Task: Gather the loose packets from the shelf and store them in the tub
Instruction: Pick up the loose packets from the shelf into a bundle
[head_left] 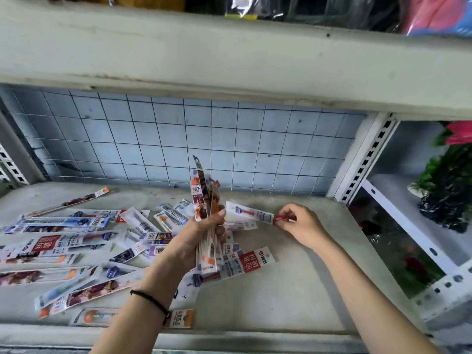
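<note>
left hand [201, 233]: fingers curled round upright fanned bundle [201, 198], count unclear | right hand [301, 223]: fingertips pinch one packet [251, 213] by its red end | some twenty loose packets [76, 241] scattered on shelf [293, 290]

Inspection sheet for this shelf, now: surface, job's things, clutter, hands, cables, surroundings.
Surface: grey shelf board, bare on its right side.
Job's things: loose packets lie scattered flat over the left and middle; a bunch stands fanned upright; a red-ended packet is at the right of the pile.
Clutter: nothing seen.
Hands: left hand grips the bunch; right hand pinches the red-ended packet by its red end.
Cables: nothing seen.
Surroundings: wire grid behind; upper shelf above; artificial plant in the next bay to the right.
</note>
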`<state>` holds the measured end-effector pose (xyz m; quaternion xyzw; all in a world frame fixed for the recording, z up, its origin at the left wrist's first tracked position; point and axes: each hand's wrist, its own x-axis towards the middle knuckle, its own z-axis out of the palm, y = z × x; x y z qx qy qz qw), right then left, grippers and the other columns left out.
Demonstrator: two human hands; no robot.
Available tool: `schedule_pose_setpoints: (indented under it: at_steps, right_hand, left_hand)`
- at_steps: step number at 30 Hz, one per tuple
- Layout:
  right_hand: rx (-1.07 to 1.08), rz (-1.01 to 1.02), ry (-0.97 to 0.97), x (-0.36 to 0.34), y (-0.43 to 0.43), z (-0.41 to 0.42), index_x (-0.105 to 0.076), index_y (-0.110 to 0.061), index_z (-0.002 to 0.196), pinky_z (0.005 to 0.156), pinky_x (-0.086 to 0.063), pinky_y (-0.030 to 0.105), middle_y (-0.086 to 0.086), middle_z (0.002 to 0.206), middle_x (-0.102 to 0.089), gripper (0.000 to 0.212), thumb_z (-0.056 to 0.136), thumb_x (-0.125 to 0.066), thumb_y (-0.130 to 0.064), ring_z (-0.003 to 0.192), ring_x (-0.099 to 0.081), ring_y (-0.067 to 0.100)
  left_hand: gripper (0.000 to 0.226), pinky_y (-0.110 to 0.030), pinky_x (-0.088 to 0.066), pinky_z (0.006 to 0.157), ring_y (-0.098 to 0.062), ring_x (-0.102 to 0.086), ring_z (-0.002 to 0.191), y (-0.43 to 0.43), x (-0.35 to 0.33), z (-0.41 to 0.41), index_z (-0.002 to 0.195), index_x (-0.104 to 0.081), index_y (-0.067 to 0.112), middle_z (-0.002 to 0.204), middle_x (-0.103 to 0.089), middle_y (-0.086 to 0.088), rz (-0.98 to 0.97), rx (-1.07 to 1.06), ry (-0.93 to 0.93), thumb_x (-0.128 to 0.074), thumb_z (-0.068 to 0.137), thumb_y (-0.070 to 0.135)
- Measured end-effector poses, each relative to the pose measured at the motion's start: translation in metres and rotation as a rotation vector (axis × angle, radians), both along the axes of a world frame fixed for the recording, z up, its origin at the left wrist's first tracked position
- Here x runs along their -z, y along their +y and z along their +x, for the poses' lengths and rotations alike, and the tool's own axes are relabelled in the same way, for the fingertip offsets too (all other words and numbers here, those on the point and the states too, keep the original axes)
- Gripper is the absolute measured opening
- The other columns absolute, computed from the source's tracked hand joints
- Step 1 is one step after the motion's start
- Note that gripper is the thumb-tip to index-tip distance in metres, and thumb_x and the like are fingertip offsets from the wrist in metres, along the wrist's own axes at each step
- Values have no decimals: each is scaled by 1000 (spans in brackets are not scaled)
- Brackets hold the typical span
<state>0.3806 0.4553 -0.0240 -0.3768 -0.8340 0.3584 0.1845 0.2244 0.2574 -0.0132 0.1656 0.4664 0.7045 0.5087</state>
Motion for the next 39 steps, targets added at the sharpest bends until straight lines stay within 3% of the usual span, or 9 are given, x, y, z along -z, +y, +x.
schedule_pose_setpoints:
  at_steps: [5,14,17,20,22,25,30,34,39]
  right_hand:
    - [99,-382,402,-14,-2,13,-67,-6,94,44,-42,20,9,75,-70,15,80,-69,0,53,-61,12]
    - [74,-543,715,-45,-10,19,-72,-8,84,50,-31,22,5,71,-66,4,80,-70,-8,59,-43,13]
    - [-3,-508,710,-60,-21,11,-72,-11,83,50,-29,20,1,70,-66,5,83,-67,-12,61,-46,12]
    - [-87,-463,644,-68,-35,0,-73,-12,84,54,-33,22,5,76,-67,6,83,-68,-15,66,-49,15]
    - [-112,-476,638,-70,-45,-9,-75,-13,85,60,-43,27,10,83,-71,8,80,-71,-17,71,-55,20]
    - [-89,-555,669,-70,-54,-18,-75,-11,85,74,-56,34,8,85,-75,7,78,-73,-12,78,-67,23]
    - [-102,-516,614,-65,-65,-18,-74,-11,87,70,-56,30,6,85,-75,11,76,-75,-14,77,-68,17]
    - [-103,-485,597,-63,-69,-21,-69,-15,93,51,-44,13,-5,77,-69,15,78,-74,-12,61,-61,-1]
    - [-129,-536,556,-80,-53,-27,-66,-19,112,75,-47,23,-4,109,-68,32,82,-69,-29,98,-63,11]
  left_hand:
    - [26,-26,-50,49,-15,-55,50,4,3,4,96,-54,8,64,-57,-3,-9,-32,-73,-70,77,16]
    - [31,-32,-48,78,-19,-60,110,2,-6,3,114,-67,13,119,-67,-5,-8,-142,155,-60,85,19]
    - [42,-32,-51,84,-16,-61,114,5,-10,14,123,-59,13,119,-69,-3,40,-35,189,-62,82,20]
    - [47,-46,-55,83,-32,-59,116,9,-14,27,125,-57,13,124,-63,-19,29,143,223,-66,81,26]
    - [53,-56,-50,90,-43,-59,110,12,-18,35,123,-59,6,124,-58,-30,11,195,215,-69,77,30]
    - [50,-45,-54,86,-35,-66,101,14,-17,44,123,-58,0,118,-64,-26,52,224,98,-68,79,22]
    - [36,-37,-57,71,-28,-71,84,6,-14,50,114,-61,0,100,-72,-21,124,305,7,-65,80,7]
    - [18,-34,-56,66,-24,-67,67,4,-8,47,90,-67,7,75,-67,-10,129,321,-22,-75,74,8]
    - [24,-31,-53,54,-18,-58,51,1,-3,43,91,-68,6,62,-56,-4,137,480,-16,-79,70,12]
